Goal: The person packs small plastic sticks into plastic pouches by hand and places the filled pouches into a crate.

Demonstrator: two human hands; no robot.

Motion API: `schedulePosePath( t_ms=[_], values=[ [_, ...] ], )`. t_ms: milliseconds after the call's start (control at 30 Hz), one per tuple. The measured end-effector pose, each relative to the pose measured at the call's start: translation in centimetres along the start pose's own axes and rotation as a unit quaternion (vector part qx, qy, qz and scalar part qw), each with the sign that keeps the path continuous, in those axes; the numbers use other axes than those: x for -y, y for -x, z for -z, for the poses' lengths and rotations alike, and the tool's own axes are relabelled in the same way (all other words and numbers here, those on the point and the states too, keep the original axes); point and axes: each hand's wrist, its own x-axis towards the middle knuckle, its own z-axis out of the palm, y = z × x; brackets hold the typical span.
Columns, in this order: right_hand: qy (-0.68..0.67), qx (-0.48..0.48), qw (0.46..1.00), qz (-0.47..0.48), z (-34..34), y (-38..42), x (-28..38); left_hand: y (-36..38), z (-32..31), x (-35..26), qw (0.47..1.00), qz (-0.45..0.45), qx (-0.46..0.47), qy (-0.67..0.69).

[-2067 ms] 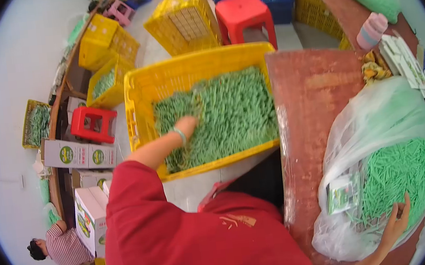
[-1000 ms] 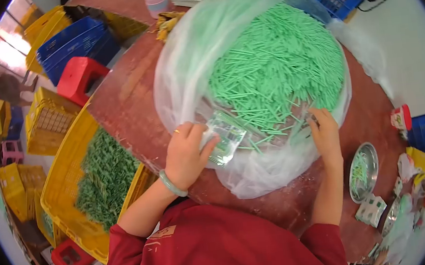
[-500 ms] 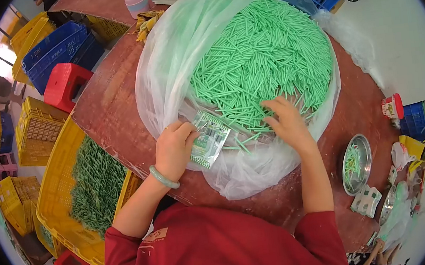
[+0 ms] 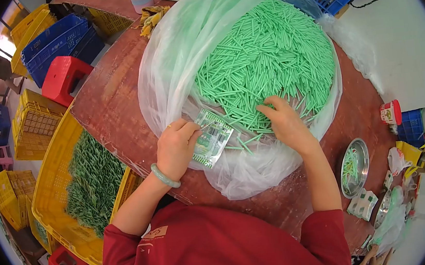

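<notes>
My left hand (image 4: 176, 145) grips a flat silver-and-green printed packet (image 4: 213, 138) by its left edge, thumb and fingers closed on it. A bangle circles that wrist. A large heap of thin green sticks (image 4: 271, 54) fills a clear plastic bag (image 4: 166, 85) spread open on the table. My right hand (image 4: 288, 124) reaches over the near edge of the heap, its thumb and forefinger drawn close together among the sticks. Whatever lies between those fingertips is too small to make out. A few loose sticks (image 4: 244, 142) lie on the plastic between my hands.
A yellow crate (image 4: 54, 201) full of small green-wrapped packets (image 4: 96, 183) stands left of the reddish table (image 4: 110, 99). At right are a metal bowl (image 4: 354, 168) with some sticks and a red-and-white tub (image 4: 390, 113). A red stool (image 4: 64, 78) and blue crates (image 4: 55, 45) stand beyond.
My right hand's fingertips have drawn closer together, still at the heap's near edge. My left hand keeps the packet, tilted slightly differently. The whole view has shifted a little.
</notes>
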Motion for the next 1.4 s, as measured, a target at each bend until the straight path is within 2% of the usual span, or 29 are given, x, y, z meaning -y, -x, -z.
schedulePosePath(
  t_ms=[333, 467, 633, 733, 833, 1033, 1067, 1167, 1400],
  values=[
    [0.1, 0.058, 0.992, 0.044, 1.2, -0.5, 0.4, -0.6, 2.7, -1.1, 0.985, 0.063, 0.004, 0.16],
    [0.067, 0.1, 0.992, 0.028, 0.6, -0.1, -1.2, -0.3, 2.2, -0.5, 0.968, 0.069, 0.021, 0.24],
    [0.001, 0.108, 0.992, -0.063, 0.5, 0.2, -1.1, -0.4, 2.9, -1.0, 0.855, 0.201, 0.092, 0.469],
    [-0.053, 0.098, 0.991, -0.068, 1.2, 0.1, -0.1, -0.5, 2.8, -0.8, 0.807, 0.26, 0.115, 0.518],
    [-0.016, 0.113, 0.993, -0.039, 0.5, 0.4, -0.5, -0.2, 1.9, 1.0, 0.777, 0.291, 0.127, 0.543],
    [0.172, 0.094, 0.98, -0.023, 0.2, -0.6, 3.3, -0.9, 1.9, 0.7, 0.611, 0.288, 0.172, 0.717],
    [0.167, 0.088, 0.982, -0.017, 0.0, -0.6, 3.5, -1.0, 2.0, 0.5, 0.578, 0.294, 0.189, 0.737],
    [0.147, 0.073, 0.986, -0.008, -0.3, -0.6, 3.2, -1.3, 2.6, 0.2, 0.554, 0.288, 0.191, 0.758],
    [0.096, 0.064, 0.993, -0.025, -1.1, 0.4, 0.6, -0.3, 0.8, -0.1, 0.576, 0.27, 0.201, 0.745]
  ],
)
